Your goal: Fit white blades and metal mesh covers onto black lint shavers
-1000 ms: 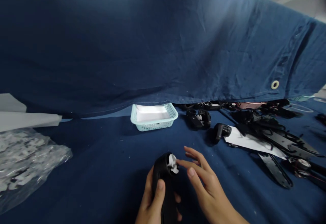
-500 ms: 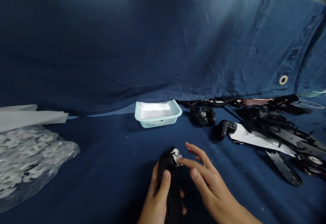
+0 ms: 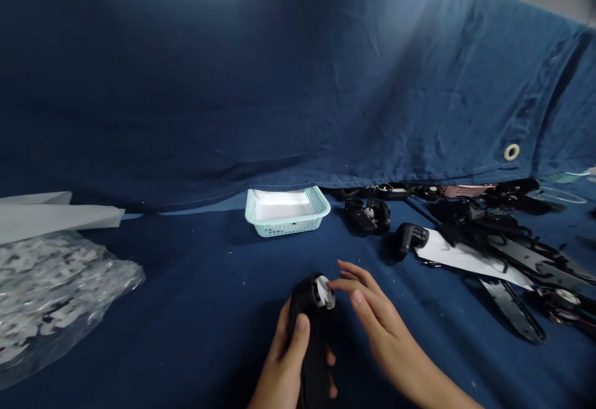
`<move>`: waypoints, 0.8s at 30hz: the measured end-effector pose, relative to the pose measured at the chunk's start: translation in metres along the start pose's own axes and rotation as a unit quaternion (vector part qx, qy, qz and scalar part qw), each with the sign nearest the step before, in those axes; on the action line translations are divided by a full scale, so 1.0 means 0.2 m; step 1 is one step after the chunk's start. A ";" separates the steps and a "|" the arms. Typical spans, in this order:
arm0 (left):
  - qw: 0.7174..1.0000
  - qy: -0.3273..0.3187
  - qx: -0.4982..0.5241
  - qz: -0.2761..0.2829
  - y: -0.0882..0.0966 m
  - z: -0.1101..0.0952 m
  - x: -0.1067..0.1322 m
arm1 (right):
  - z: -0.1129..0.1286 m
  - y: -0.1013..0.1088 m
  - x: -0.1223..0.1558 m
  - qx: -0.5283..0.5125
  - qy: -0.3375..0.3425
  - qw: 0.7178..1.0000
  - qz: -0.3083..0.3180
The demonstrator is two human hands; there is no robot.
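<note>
My left hand (image 3: 289,353) is wrapped round the handle of a black angled tool housing (image 3: 305,300), thumb on the near side and fingertips showing on the far side. A white plastic insert (image 3: 322,290) sits in the round opening at the housing's head, which faces right. My right hand (image 3: 379,322) has its fingers stretched out and apart, holding nothing. Its index fingertip is at the insert's upper edge; whether it presses on it I cannot tell. The lower end of the housing runs out of view at the bottom.
A pale teal basket (image 3: 287,228) lined with white stands ahead. To the left lies a clear bag of white plastic pieces (image 3: 56,297), beside white sheets (image 3: 60,220). Black housings (image 3: 367,216) and other black parts (image 3: 512,310) lie at the right. A blue cloth (image 3: 279,86) hangs behind.
My right index finger has moved up from the insert's face to its upper edge. The insert appears turned in the opening. My left hand keeps its hold on the housing.
</note>
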State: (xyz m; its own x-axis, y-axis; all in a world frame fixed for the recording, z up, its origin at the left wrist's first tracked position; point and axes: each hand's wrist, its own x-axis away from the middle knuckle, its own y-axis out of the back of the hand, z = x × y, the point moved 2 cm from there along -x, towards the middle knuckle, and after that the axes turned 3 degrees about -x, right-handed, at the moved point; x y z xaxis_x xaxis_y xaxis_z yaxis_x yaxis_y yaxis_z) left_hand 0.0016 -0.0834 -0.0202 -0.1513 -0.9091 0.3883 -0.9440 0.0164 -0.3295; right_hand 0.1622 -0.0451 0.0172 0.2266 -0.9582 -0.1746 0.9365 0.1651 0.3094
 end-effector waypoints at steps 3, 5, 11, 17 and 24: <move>0.999 0.005 0.029 -0.013 -0.01 -0.01 0.00 | -0.01 0.00 -0.01 -0.019 -0.016 1.000 -0.007; 0.999 0.010 0.048 -0.010 -0.01 -0.01 -0.01 | -0.02 0.00 -0.01 -0.033 -0.030 0.999 -0.009; 0.995 0.040 0.087 0.002 -0.01 -0.02 -0.03 | -0.03 -0.03 0.01 -0.126 -0.101 0.987 0.005; 0.985 0.039 0.165 0.031 -0.02 -0.02 -0.01 | -0.07 -0.04 0.01 -0.041 -0.054 0.998 -0.009; 0.977 0.042 0.189 0.093 0.01 0.03 -0.06 | -0.12 -0.01 0.07 0.139 0.141 0.977 -0.076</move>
State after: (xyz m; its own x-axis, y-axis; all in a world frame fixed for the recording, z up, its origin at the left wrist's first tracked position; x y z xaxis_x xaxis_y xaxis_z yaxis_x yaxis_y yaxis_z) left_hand 0.0031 -0.0748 -0.0310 -0.3479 -0.8674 0.3558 -0.7243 0.0077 -0.6894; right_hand 0.1696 -0.0530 -0.0076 0.1916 -0.8577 -0.4770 0.8655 -0.0815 0.4942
